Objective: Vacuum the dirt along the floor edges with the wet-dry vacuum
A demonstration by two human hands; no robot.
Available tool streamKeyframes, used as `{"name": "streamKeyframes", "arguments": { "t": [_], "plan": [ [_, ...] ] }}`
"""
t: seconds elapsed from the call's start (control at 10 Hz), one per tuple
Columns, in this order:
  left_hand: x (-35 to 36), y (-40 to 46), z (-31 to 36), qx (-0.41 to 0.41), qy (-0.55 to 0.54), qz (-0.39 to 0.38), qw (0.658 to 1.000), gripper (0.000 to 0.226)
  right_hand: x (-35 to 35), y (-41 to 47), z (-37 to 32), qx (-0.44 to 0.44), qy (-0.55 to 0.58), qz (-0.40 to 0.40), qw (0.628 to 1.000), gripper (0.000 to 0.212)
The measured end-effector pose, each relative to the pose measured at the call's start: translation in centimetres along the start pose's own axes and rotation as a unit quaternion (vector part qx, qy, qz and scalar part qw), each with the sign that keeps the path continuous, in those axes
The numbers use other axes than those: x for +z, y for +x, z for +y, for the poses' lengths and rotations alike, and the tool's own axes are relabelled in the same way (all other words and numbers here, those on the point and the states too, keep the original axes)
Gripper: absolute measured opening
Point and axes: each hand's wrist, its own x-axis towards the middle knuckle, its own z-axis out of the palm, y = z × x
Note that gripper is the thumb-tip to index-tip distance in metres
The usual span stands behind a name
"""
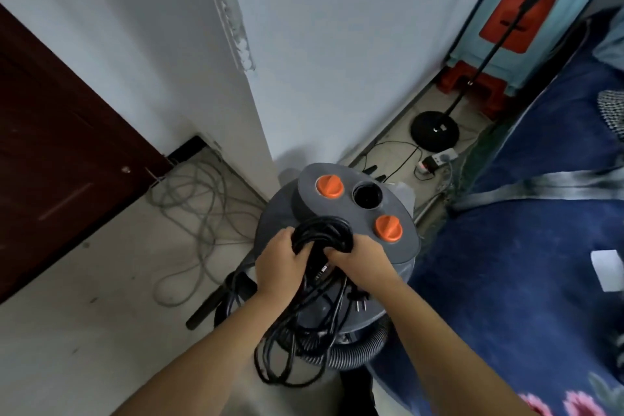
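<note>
Pale floor tiles [101, 297] run along a white wall [337, 44], and a dark wooden door [50, 145] stands at the left. Near the corner a grey cable [189, 213] lies in loose loops on the floor. On the right is a blue patterned cover [523, 230], and far behind it a black round stand base [435, 130] and a red stool [472, 84].

In the middle, close to the wall corner, stands the grey wet-dry vacuum [398, 246] with two orange knobs [330, 186] on its top. Its ribbed hose [358, 349] curls at the near side. The person holds a bundle of black power cord [322, 233] over the vacuum top: the left hand [280, 263] grasps the coil from the left, and the right hand [358, 260] grips it from the right. Loose loops of the cord hang down between the forearms.
</note>
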Motion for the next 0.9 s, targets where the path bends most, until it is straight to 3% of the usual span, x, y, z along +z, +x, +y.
{"name": "streamKeyframes", "arguments": {
  "t": [0.1, 0.2, 0.3, 0.4, 0.5, 0.6, 0.9],
  "plan": [
    [-1.9, 2.4, 3.8, 0.053, -0.027, -0.009, 0.998, 0.029, -3.0, 0.9, -1.2, -0.034, 0.055, 0.067, 0.996, 0.032],
    [-1.3, 6.1, 7.9, 0.085, -0.042, -0.058, 0.994, 0.033, -6.0, 3.3, -1.5, -0.004, 0.159, 0.131, 0.979, 0.033],
    [1.0, 8.6, 8.4, 0.087, -0.007, -0.088, 0.992, 0.032, -7.0, 5.6, -0.4, 0.003, 0.131, 0.148, 0.980, 0.033],
    [1.9, 9.3, 6.1, 0.104, 0.160, -0.085, 0.978, 0.048, -6.0, 7.1, 1.1, -0.037, -0.025, 0.087, 0.995, 0.035],
    [1.5, 9.4, 4.6, 0.131, 0.208, -0.094, 0.965, 0.071, -5.5, 7.8, 1.6, -0.033, -0.117, 0.056, 0.991, 0.048],
    [1.0, 9.6, 4.8, 0.139, 0.196, -0.125, 0.963, 0.078, -5.5, 8.0, 1.7, -0.015, -0.131, 0.049, 0.990, 0.061],
    [-5.0, 6.5, 6.3, 0.133, 0.120, -0.169, 0.969, 0.074, -10.2, 2.7, -1.3, -0.032, -0.032, 0.067, 0.997, 0.062]
  ]
}}
